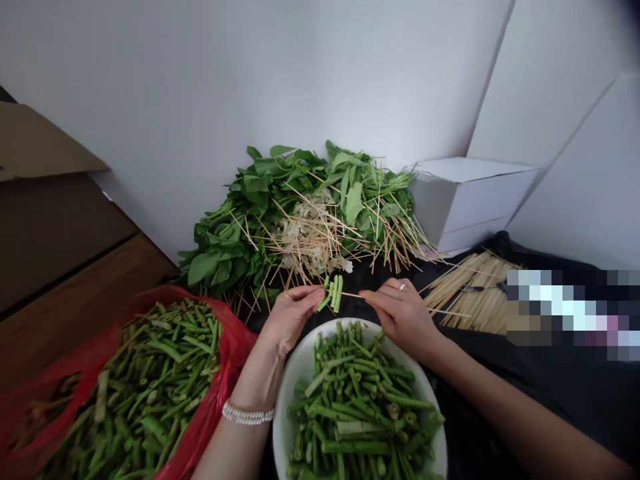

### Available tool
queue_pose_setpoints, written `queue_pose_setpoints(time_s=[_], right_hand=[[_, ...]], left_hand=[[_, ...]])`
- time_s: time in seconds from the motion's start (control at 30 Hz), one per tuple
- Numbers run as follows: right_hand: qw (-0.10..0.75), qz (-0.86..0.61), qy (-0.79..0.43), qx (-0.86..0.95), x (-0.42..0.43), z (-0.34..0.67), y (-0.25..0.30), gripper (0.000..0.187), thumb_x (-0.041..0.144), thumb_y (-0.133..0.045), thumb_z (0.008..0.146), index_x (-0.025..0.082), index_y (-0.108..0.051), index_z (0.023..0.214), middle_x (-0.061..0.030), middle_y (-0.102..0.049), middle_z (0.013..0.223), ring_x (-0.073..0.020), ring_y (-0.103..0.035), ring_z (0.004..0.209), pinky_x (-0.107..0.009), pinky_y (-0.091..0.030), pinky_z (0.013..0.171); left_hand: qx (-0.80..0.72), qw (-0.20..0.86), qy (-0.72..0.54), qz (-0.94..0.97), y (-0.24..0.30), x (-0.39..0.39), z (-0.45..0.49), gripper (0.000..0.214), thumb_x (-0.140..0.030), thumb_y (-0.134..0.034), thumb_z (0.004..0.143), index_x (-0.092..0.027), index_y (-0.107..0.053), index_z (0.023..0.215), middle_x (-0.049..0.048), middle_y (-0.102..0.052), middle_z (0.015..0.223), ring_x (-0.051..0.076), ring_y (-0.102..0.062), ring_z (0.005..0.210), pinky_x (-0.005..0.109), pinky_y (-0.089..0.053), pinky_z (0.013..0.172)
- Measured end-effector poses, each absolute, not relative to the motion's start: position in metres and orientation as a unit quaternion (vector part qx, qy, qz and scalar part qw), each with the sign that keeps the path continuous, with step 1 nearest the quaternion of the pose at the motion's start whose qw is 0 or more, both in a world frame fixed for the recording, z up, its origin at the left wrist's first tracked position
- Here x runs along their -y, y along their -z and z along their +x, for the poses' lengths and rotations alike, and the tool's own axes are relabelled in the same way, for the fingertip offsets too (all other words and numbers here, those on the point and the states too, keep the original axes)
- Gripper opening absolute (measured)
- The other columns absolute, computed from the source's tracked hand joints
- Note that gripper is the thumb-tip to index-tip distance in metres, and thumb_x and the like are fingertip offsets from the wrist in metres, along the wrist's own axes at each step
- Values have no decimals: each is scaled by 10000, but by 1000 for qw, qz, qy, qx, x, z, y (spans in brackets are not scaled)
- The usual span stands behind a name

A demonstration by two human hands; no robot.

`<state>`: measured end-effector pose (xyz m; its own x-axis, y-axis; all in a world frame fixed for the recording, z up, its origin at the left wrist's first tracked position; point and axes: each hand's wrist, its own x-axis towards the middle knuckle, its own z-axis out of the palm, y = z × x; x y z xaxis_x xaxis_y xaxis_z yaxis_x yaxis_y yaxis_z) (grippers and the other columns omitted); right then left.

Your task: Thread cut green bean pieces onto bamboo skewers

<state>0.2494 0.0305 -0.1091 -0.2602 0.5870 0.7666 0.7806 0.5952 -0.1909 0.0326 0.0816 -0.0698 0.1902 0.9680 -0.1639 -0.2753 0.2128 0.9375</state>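
Note:
My left hand (293, 317) pinches a short green stem piece (323, 301) at the left end of a thin bamboo skewer (352, 295). From the right, my right hand (406, 317) grips the same skewer between thumb and fingers. A few cut green stems (337, 293) sit side by side on it, crosswise to the stick, near my left fingertips. Just below both hands stands a white bowl (281, 427), heaped with cut green stem pieces (357, 400). The skewer's right end is hidden in my right hand.
At left, a red plastic bag (233, 340) holds more cut stems. Skewered leafy greens (255, 193) and pale skewered pieces (310, 230) lie behind my hands. Loose skewers (473, 293) lie at right on black sheeting. A white box (470, 200) and a cardboard box (55, 207) flank the pile.

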Motion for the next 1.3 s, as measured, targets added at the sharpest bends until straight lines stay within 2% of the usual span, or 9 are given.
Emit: queue_pose_setpoints(time_s=[0.13, 0.4, 0.47, 0.57, 0.63, 0.77, 0.9, 1.17, 1.3], right_hand=[[423, -436, 108, 787, -29, 248, 109, 255, 95, -469, 914, 155, -683, 1038, -29, -656, 739, -174, -492, 767, -338, -321, 725], [428, -434, 102, 786, -30, 245, 109, 264, 101, -448, 924, 162, -688, 1017, -25, -645, 707, -166, -491, 732, -335, -325, 713], [427, -436, 107, 785, -30, 245, 108, 257, 107, -454, 928, 163, -685, 1027, -28, -660, 729, -169, -504, 740, -337, -337, 710], [424, -445, 124, 779, -28, 245, 104, 261, 120, -444, 938, 158, -677, 1051, -43, -680, 773, -174, -530, 753, -336, -376, 718], [420, -447, 130, 779, -26, 244, 103, 277, 124, -423, 947, 155, -670, 1070, -53, -682, 795, -170, -550, 755, -319, -412, 716], [413, -442, 130, 786, -22, 241, 104, 287, 138, -420, 954, 152, -649, 1126, -49, -667, 790, -148, -587, 734, -266, -449, 672], [403, -440, 112, 795, -19, 240, 105, 282, 146, -424, 954, 150, -638, 1136, -35, -649, 757, -131, -596, 689, -244, -458, 654], [385, -436, 149, 800, -12, 231, 101, 290, 119, -413, 942, 120, -646, 1114, -26, -615, 719, -140, -568, 624, -267, -429, 584], [398, -438, 136, 795, -13, 234, 100, 281, 127, -418, 949, 134, -643, 1118, -30, -627, 750, -137, -579, 661, -259, -441, 625]], left_hand=[[-427, 644, -468, 429, 72, -81, 33, 321, -220, -933, 484, -101, -772, 736, 30, -720, 643, 69, -579, 558, 188, -466, 584], [-430, 650, -464, 422, 72, -80, 35, 298, -208, -928, 498, -116, -756, 724, 21, -712, 669, 75, -593, 586, 190, -477, 607], [-427, 660, -458, 414, 70, -78, 36, 312, -228, -920, 529, -138, -761, 783, 27, -732, 751, 95, -635, 654, 191, -498, 638], [-414, 695, -416, 415, 65, -73, 39, 315, -339, -858, 651, -157, -761, 889, 85, -749, 966, 168, -695, 838, 232, -537, 714], [-402, 712, -379, 433, 62, -71, 39, 325, -393, -807, 713, -142, -755, 912, 123, -742, 1013, 182, -701, 832, 243, -546, 696], [-385, 711, -365, 461, 55, -68, 37, 359, -368, -839, 677, -118, -750, 919, 82, -734, 779, 93, -620, 575, 178, -488, 553], [-394, 686, -382, 477, 50, -66, 35, 350, -385, -846, 657, -111, -757, 856, 34, -683, 648, 63, -560, 520, 151, -427, 508], [-388, 695, -326, 510, 60, -59, 41, 305, -439, -798, 700, -143, -747, 752, 39, -687, 660, 89, -573, 540, 176, -419, 519], [-387, 651, -304, 578, 58, -61, 43, 325, -483, -727, 758, -163, -754, 808, 64, -719, 742, 140, -625, 623, 216, -458, 578]])
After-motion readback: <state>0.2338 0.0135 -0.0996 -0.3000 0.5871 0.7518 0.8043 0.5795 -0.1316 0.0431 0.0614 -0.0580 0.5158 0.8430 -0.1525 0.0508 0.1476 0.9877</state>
